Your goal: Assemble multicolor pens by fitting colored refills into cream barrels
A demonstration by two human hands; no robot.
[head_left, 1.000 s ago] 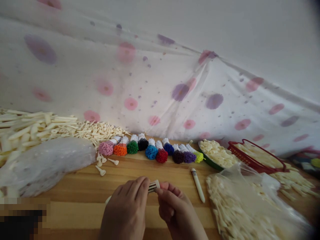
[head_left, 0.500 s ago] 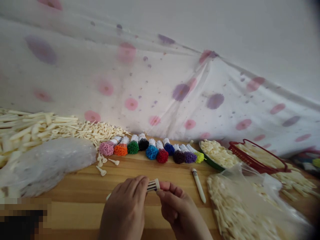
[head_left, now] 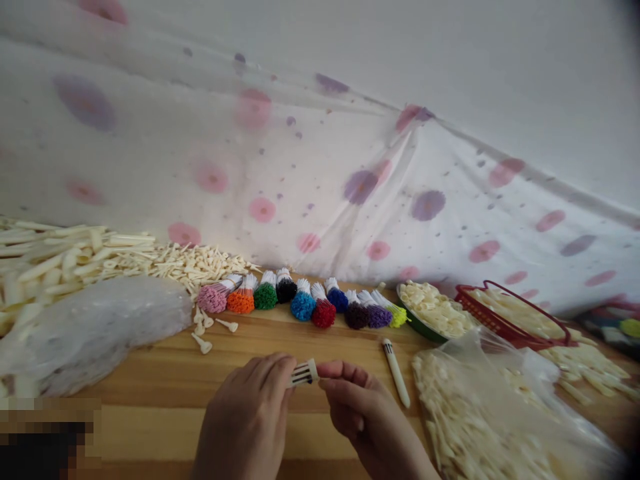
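My left hand is closed around a cream multicolour pen barrel, whose slotted end with dark slits sticks out to the right. Just at that end, the thumb and index finger of my right hand are pinched together; whatever lies between them is too small to make out. On the wooden table to the right lies a whole multicolour pen with dark sliders near its top. Bundles of coloured pen parts with white stems, among them a red bundle and a pink bundle, stand in a row beyond my hands.
Cream pen parts are heaped at the back left, behind a clear plastic bag. On the right are a green bowl of cream pieces, a red basket and a filled plastic bag. A flowered sheet hangs behind.
My right hand has drawn slightly right from the barrel's end, its fingertips now pinched. My left hand and the barrel have shifted a little left.
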